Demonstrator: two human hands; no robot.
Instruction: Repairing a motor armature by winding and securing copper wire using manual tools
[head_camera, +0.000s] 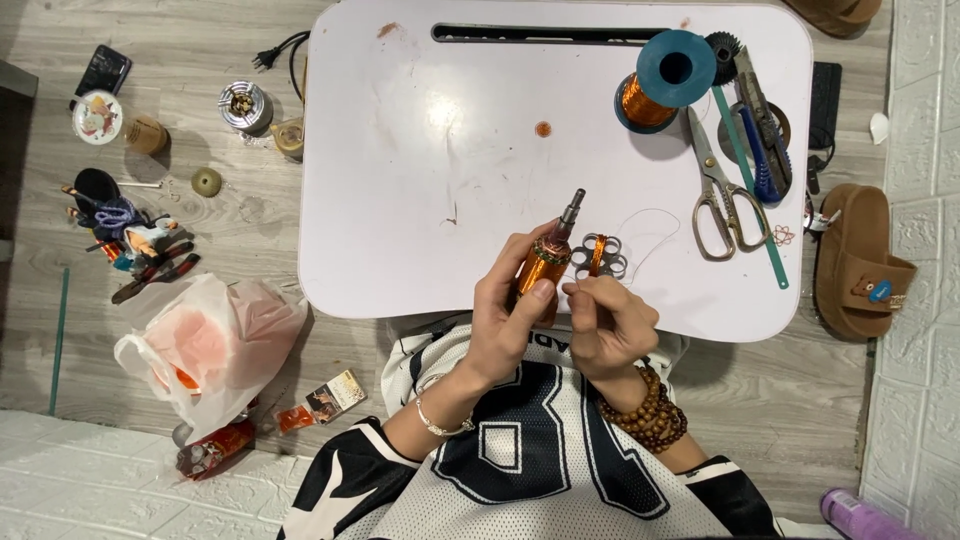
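Note:
My left hand (512, 318) grips an orange cylindrical tool (548, 258) with a grey metal tip pointing up and away. My right hand (606, 322) pinches a small piece made of copper wire loops (598, 256), held right beside the tool over the near edge of the white lap table (420, 180). A thin strand of wire (648, 228) curls off the piece onto the tabletop.
At the table's far right lie a spool of copper wire (662, 84), scissors (722, 196), a utility knife (760, 130) and a green stick (750, 186). On the floor: a plastic bag (208, 346), pliers and clutter (140, 252) to the left, a brown slipper (858, 262) to the right.

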